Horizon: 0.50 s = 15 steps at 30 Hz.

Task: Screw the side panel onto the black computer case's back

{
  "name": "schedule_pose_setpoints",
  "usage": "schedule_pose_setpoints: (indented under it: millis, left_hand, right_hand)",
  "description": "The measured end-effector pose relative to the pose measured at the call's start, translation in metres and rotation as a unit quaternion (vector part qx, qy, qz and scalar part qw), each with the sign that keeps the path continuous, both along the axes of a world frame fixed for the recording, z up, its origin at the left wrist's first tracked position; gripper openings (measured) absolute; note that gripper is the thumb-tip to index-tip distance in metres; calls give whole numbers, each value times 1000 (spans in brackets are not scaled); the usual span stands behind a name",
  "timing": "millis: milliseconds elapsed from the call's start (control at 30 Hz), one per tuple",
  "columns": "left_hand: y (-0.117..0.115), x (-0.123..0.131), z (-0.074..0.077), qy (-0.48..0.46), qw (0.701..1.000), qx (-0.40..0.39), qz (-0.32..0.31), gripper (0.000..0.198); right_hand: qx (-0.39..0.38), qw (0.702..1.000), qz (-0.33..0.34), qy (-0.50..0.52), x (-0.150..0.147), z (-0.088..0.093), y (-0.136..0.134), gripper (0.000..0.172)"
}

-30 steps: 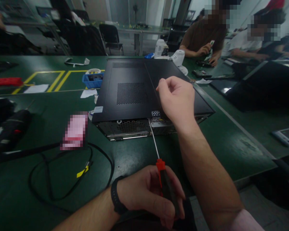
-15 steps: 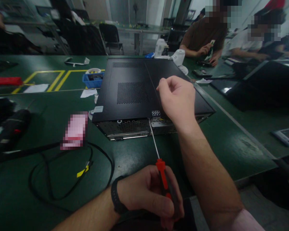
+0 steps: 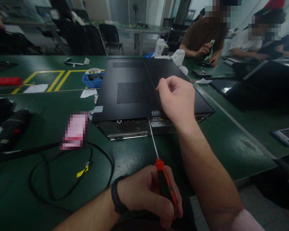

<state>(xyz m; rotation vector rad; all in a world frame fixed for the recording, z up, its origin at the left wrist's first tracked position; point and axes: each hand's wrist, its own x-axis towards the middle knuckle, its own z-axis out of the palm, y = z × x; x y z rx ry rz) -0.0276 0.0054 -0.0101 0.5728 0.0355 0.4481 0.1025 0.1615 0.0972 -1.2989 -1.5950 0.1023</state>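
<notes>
A black computer case (image 3: 135, 89) lies flat on the green table (image 3: 38, 179), its rear panel facing me. My left hand (image 3: 149, 194), with a black band on the wrist, is closed round the red and black handle of a screwdriver (image 3: 162, 179). The thin shaft runs up to the rear top edge of the case. My right hand (image 3: 179, 101) rests on the case's top near that edge, its fingers curled loosely; I see nothing in them.
A black cable with a yellow tag (image 3: 83, 172) loops on the table at the left. A blue bin (image 3: 93, 79) stands beside the case, dark tools (image 3: 7, 130) at far left. Other people (image 3: 207, 38) work at the far right, where a tablet (image 3: 287, 136) lies.
The screwdriver handle has turned slightly in my left hand, its red stripe showing at a different place. My right hand and the case have stayed put.
</notes>
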Motion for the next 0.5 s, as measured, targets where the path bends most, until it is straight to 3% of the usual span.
schedule_pose_setpoints:
  millis: [233,500]
  left_hand:
    - [-3,-1,5,27,999,-20,-19,47]
    - [3,0,5,37,998,38,-30,45]
  right_hand:
    - [-10,1000,-12,-6,0,0,0,36]
    - [-15,1000,-1,-9,0,1,0,36]
